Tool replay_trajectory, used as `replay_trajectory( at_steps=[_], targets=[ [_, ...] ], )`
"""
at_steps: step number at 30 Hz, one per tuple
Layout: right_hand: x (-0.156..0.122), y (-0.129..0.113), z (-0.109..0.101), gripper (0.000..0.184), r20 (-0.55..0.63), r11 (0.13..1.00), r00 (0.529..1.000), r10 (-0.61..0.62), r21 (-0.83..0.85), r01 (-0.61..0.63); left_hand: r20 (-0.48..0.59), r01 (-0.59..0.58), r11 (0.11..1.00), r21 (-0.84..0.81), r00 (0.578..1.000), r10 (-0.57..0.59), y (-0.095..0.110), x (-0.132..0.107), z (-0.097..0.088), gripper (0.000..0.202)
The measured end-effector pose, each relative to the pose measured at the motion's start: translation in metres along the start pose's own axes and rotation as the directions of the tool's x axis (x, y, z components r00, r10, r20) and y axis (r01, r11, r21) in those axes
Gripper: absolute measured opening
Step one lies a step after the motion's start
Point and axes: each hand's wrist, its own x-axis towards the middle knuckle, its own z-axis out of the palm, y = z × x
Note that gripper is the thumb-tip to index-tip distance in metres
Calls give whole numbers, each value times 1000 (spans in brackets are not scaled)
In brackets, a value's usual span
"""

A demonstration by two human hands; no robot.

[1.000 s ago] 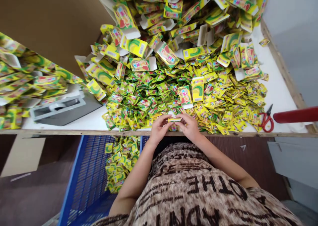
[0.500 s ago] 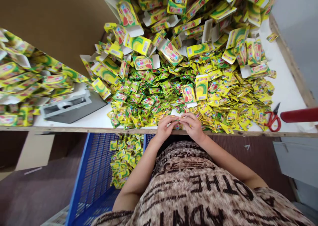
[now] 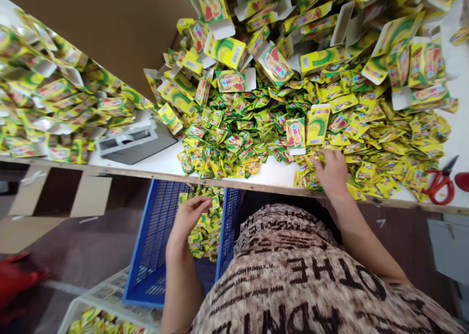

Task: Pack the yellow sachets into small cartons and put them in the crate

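Observation:
My left hand [image 3: 190, 217] hangs over the blue plastic crate [image 3: 141, 243] below the table edge, its fingers stretched out with nothing visible in them. Small yellow candy boxes [image 3: 207, 233] lie in that crate. On the table, my right hand [image 3: 332, 173] reaches into the pile of yellow sachets [image 3: 381, 148], thumb and fingers closed on a small yellow sachet [image 3: 317, 158]. Just beyond the fingertips are two small open boxes, a printed box [image 3: 295, 134] and a yellow box [image 3: 318, 123]. Green sachets [image 3: 234, 138] are heaped further left.
Loose candy boxes [image 3: 273, 62] are piled at the back, beside a large brown carton [image 3: 110, 26]. A grey holder [image 3: 137, 145] lies near the table edge. Red-handled scissors [image 3: 441, 185] rest at the right. A white crate [image 3: 106, 295] stands on the floor.
My hands, together at the table edge before, have parted. The left has dropped over the blue crate; the right has moved to the yellow sachets. The view has swung left.

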Motion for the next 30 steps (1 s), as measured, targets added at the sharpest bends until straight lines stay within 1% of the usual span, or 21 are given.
replay_trajectory(
  at_steps=[1,2,3,4,5,6,7,9,11,12,14,16,17,19,21,23,25,27,28,29,30],
  targets=[
    [-1,-7,7,35,26,999,999,-23,48,22,-6,-109,992,-67,994,109,15,6,16,27],
    [-2,-15,14,36,52,994,998,-48,101,42,-49,-241,966,-96,970,238,32,15,35,24],
    [-3,-23,20,37,78,987,994,-71,152,58,-131,-377,924,-62,921,367,51,27,57,21],
    [-4,-29,25,39,99,978,991,-89,200,67,-207,-474,881,11,861,466,69,39,79,20],
    [-4,-33,28,42,110,968,989,-96,241,67,-272,-512,854,99,811,518,85,51,101,21],
    [-4,-36,30,45,112,960,990,-92,276,58,-288,-520,833,189,782,553,99,62,121,23],
    [-5,-36,30,48,110,951,991,-75,308,38,-238,-532,807,256,775,586,108,71,140,23],
    [-6,-30,27,48,118,928,993,-15,371,-30,-94,-569,754,327,775,625,117,80,170,23],
    [-6,-19,18,39,124,896,990,61,431,-109,25,-627,715,310,757,653,115,80,187,25],
    [-6,-13,13,35,114,876,989,100,461,-141,45,-645,712,278,749,661,113,78,191,26],
    [-4,-5,2,30,61,837,985,164,519,-171,9,-639,742,203,759,651,109,74,193,26],
    [2,-4,-8,28,16,790,981,191,591,-163,-73,-571,803,172,805,588,112,73,193,20],
    [5,-8,-12,26,15,758,982,190,633,-157,-103,-526,831,182,830,548,115,74,195,17],
    [12,-21,-16,28,66,680,983,169,714,-165,-110,-464,859,216,863,493,125,78,200,18],
    [17,-38,-15,33,166,619,979,120,759,-205,-66,-454,870,192,879,473,133,83,207,21],
    [19,-52,-12,38,238,572,968,84,784,-242,-57,-429,901,69,900,433,136,88,210,19],
    [20,-59,-8,41,253,514,963,88,817,-262,-100,-362,920,-153,931,350,132,94,205,18],
    [22,-63,-6,40,268,463,961,70,844,-269,-136,-295,873,-389,955,263,127,96,192,19],
    [23,-65,-6,38,292,454,956,22,849,-270,-131,-275,838,-472,961,242,126,96,184,21],
    [25,-67,-6,35,322,466,945,-57,846,-261,-111,-265,810,-522,964,244,126,95,176,23],
    [27,-71,-6,31,348,499,924,-159,836,-229,-76,-263,797,-543,961,265,127,92,169,24]
  ],
)
